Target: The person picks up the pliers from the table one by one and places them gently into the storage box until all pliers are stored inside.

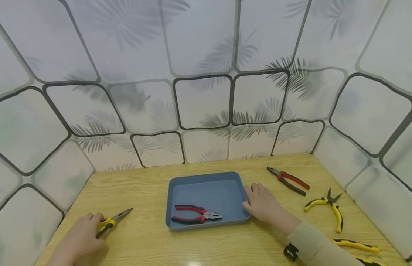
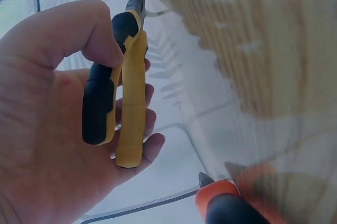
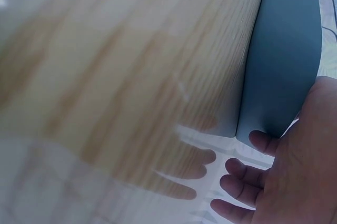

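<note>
My left hand (image 1: 82, 232) grips yellow-and-black needle-nose pliers (image 1: 111, 223) at the left of the table, their tips pointing right and away. In the left wrist view the thumb lies on the black-backed handle (image 2: 99, 105) and the fingers are behind the yellow one. My right hand (image 1: 261, 203) holds the right rim of a shallow blue tray (image 1: 209, 188); the right wrist view has a fingertip against the tray's outer wall (image 3: 281, 50), the thumb hidden behind it. Red-and-black combination pliers (image 1: 196, 214) lie inside along the near side, jaws to the right.
Right of the tray lie red-and-black pliers (image 1: 289, 180), spread yellow-and-black pliers (image 1: 332, 207) and, nearer, yellow-and-black handles (image 1: 355, 244) partly behind my sleeve. An orange-and-dark tool (image 2: 221, 197) shows low in the left wrist view. Patterned cloth walls (image 1: 206, 99) border the wooden table (image 1: 139, 244).
</note>
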### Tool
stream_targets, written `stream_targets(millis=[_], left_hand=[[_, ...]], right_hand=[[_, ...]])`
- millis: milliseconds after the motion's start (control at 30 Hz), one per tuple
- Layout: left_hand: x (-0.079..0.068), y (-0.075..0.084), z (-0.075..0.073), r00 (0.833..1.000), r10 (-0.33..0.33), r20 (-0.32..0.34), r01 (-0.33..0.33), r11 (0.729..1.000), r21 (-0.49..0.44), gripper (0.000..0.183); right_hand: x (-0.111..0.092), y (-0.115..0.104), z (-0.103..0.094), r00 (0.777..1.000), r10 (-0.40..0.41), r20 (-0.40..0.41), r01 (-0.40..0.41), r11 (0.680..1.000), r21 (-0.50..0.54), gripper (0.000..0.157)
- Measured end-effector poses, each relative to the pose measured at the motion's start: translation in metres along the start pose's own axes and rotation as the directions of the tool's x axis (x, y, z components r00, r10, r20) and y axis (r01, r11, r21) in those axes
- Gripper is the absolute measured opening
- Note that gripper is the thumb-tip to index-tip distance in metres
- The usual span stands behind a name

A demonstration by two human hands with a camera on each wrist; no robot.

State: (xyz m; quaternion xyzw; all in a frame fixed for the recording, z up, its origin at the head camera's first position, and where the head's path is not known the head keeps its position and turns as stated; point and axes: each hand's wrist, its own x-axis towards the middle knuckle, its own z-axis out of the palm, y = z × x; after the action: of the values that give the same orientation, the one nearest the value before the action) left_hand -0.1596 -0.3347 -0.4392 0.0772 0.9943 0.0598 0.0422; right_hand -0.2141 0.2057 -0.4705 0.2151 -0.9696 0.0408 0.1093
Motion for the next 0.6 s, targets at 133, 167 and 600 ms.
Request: stream_targets(millis=[133,167,600], left_hand=[[-0.0007,-0.0008,0.001,0.998,0.034,-0.045,-0.033,0.999,0.004,0.055],[-0.0007,-0.0011,0.0014,0.998,0.035,-0.051,-0.035,0.999,0.008,0.054],[0.0048,-0.0033,0.0026,1.0,-0.005,-0.021,0.006,0.999,0.051,0.044]], right_hand=[[0.0005,-0.0002,-0.001,1.0,0.006,0.015,-0.006,1.0,0.009,0.012],[0.0007,-0.0003,-0.0016,1.0,0.01,0.025,-0.01,1.0,0.007,0.012],[0.0014,0.0004,-0.003,0.993,0.031,0.11,-0.033,0.999,0.016,0.012]])
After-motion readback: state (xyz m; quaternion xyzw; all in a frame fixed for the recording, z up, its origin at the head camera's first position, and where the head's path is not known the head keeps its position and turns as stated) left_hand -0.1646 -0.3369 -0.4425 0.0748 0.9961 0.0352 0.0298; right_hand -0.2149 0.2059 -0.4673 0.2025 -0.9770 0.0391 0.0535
